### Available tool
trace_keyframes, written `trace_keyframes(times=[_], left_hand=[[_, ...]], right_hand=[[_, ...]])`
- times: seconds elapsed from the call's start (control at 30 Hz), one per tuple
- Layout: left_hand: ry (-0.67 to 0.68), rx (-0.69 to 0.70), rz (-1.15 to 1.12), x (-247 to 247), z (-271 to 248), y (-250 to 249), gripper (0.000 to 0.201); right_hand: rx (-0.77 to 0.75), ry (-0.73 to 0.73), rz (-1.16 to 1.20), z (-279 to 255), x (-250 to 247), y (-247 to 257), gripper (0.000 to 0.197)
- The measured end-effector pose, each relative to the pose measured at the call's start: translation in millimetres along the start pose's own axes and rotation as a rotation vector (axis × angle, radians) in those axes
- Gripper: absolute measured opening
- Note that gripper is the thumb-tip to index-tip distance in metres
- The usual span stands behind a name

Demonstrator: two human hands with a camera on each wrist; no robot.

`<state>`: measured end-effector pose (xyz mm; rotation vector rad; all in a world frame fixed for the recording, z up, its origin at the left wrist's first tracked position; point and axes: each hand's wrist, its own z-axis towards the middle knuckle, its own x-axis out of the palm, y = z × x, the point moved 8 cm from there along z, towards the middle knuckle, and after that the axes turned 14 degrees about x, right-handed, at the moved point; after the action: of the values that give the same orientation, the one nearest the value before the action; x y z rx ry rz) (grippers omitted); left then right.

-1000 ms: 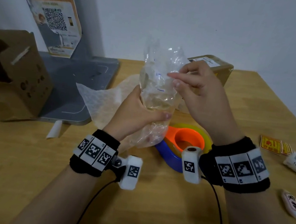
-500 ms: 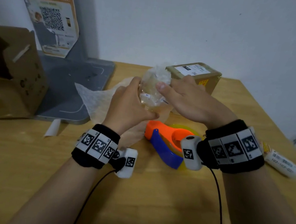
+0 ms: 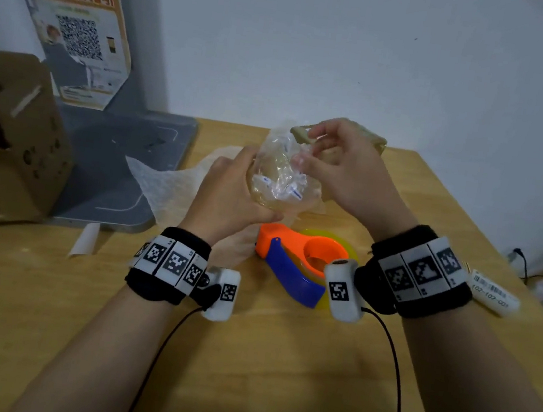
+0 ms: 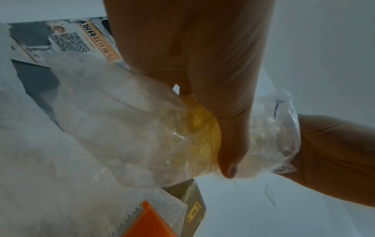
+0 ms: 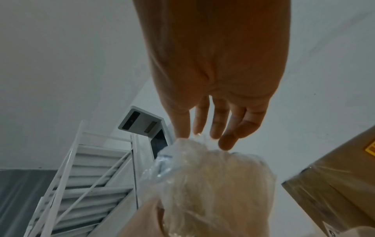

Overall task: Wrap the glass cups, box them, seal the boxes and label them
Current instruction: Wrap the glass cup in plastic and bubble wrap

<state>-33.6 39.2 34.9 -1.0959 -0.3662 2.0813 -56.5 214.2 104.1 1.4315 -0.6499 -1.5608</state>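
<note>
A glass cup wrapped in crinkled clear plastic [image 3: 278,179] is held up over the wooden table [image 3: 42,314]. My left hand [image 3: 230,193] grips its lower side, the thumb [image 4: 229,144] across the wrapped cup [image 4: 142,128]. My right hand [image 3: 305,148] is at the top, and its fingertips [image 5: 225,144] are gathered on the bunched plastic there [image 5: 213,184], pinching it. A sealed brown box [image 3: 377,142] stands just behind the right hand and is mostly hidden by it.
An orange and blue tape dispenser [image 3: 290,263] lies below the hands. White foam wrap [image 3: 162,184] lies left of the cup. An open cardboard box [image 3: 12,144] stands far left, beside a grey stand base [image 3: 114,157]. A label roll [image 3: 493,294] lies at the right edge.
The tall plastic top has been pushed down onto the cup. My right hand went from pulling the plastic up to gathering it at the cup's top. The left hand kept its grip.
</note>
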Motion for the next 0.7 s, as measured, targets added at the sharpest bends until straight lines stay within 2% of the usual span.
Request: trace_keyframes(times=[0.07,0.17,0.3,0.43,0.57,0.63,0.7], left_hand=[[-0.013,0.003,-0.003,0,-1,-1,0.085],[-0.007,0.018,0.012,1,-1,-4,0.089],[0.035,0.039,0.017,7,-1,-6,0.087],[0.023,0.057,0.036,6,0,0,0.086],[0.035,0.074,0.113,5,-1,0,0.084],[0.028,0.079,0.148,0,0,-4,0.089],[0.018,0.096,0.166,-3,0,-8,0.094]], right_hand=[[-0.018,-0.045,-0.073,0,-5,3,0.010],[0.023,0.017,-0.079,-3,-4,1,0.013],[-0.007,0.147,-0.305,-13,13,4,0.043],[0.184,0.349,-0.194,-31,22,8,0.064],[0.209,0.374,-0.256,-34,29,6,0.081],[0.211,0.376,-0.271,-29,34,4,0.075],[0.211,0.382,-0.280,-25,37,2,0.047]])
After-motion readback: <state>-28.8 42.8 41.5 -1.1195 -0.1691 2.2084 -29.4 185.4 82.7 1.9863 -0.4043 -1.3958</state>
